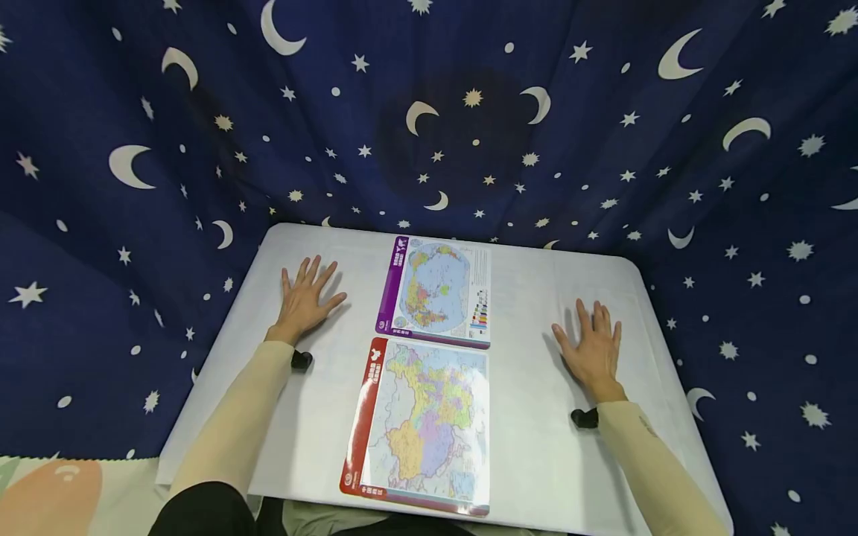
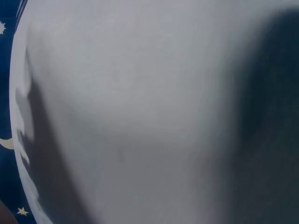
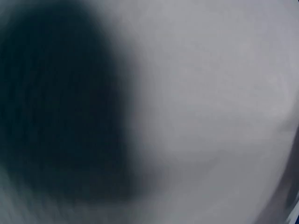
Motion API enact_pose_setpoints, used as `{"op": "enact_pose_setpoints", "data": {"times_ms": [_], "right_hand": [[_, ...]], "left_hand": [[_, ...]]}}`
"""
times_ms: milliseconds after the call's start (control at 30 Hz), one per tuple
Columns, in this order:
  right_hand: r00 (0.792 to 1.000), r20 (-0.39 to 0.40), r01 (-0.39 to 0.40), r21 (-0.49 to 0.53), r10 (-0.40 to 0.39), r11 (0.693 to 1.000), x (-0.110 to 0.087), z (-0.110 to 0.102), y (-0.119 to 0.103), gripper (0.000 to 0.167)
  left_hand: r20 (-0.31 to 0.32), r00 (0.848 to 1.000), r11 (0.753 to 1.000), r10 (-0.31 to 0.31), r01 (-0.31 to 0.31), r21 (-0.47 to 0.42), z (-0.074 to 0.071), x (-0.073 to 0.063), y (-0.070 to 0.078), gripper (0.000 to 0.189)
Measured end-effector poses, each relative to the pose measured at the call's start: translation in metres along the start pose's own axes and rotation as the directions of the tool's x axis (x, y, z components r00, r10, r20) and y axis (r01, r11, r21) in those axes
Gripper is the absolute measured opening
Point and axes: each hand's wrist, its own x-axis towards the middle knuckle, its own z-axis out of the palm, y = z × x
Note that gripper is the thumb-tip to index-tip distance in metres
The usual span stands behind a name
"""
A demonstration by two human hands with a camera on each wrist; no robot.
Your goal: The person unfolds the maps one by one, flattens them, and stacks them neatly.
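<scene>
Two map sheets lie end to end on a white table (image 1: 529,447), turned sideways in the head view. The farther one is a world map (image 1: 434,290) with a purple border. Nearer the body is a map of China (image 1: 422,424) with a red border, glossy under the light. My left hand (image 1: 304,301) is left of the world map, fingers spread and holding nothing. To the right of the maps, my right hand (image 1: 593,353) has its fingers extended and holds nothing. Both wrist views show mostly the white surface and dark blurred shadow.
A dark blue curtain (image 1: 476,164) with moons and stars surrounds the back and sides of the table. Black wrist devices (image 1: 302,361) sit by each wrist. A patterned light cloth (image 1: 53,491) shows at the lower left.
</scene>
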Motion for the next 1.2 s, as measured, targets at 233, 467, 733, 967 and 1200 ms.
{"op": "enact_pose_setpoints", "data": {"times_ms": [233, 467, 733, 967, 1200], "right_hand": [[1.0, 0.01, -0.005, 0.012, 0.005, 1.0, 0.001, 0.004, -0.004, 0.085], [1.0, 0.016, -0.005, 0.031, 0.004, 1.0, 0.003, 0.007, -0.016, 0.087], [0.999, 0.048, -0.003, 0.049, 0.001, 0.999, 0.001, 0.017, -0.034, 0.085], [0.998, 0.071, 0.001, 0.052, -0.004, 0.999, 0.003, 0.023, -0.055, 0.084], [0.994, 0.111, 0.004, 0.039, -0.008, 0.999, 0.004, 0.032, -0.079, 0.084]], "left_hand": [[0.009, 1.0, 1.0, -0.016, 0.016, -0.008, 0.005, 0.002, 0.007, 0.086], [-0.032, 0.999, 0.999, 0.02, -0.021, -0.043, 0.013, 0.007, 0.017, 0.088], [-0.015, 1.0, 0.998, 0.026, -0.026, -0.06, 0.021, 0.008, 0.029, 0.087], [-0.002, 0.999, 0.996, 0.036, -0.036, -0.081, 0.02, 0.008, 0.041, 0.086], [0.02, 0.999, 0.994, 0.048, -0.045, -0.103, 0.023, 0.01, 0.05, 0.084]]}}
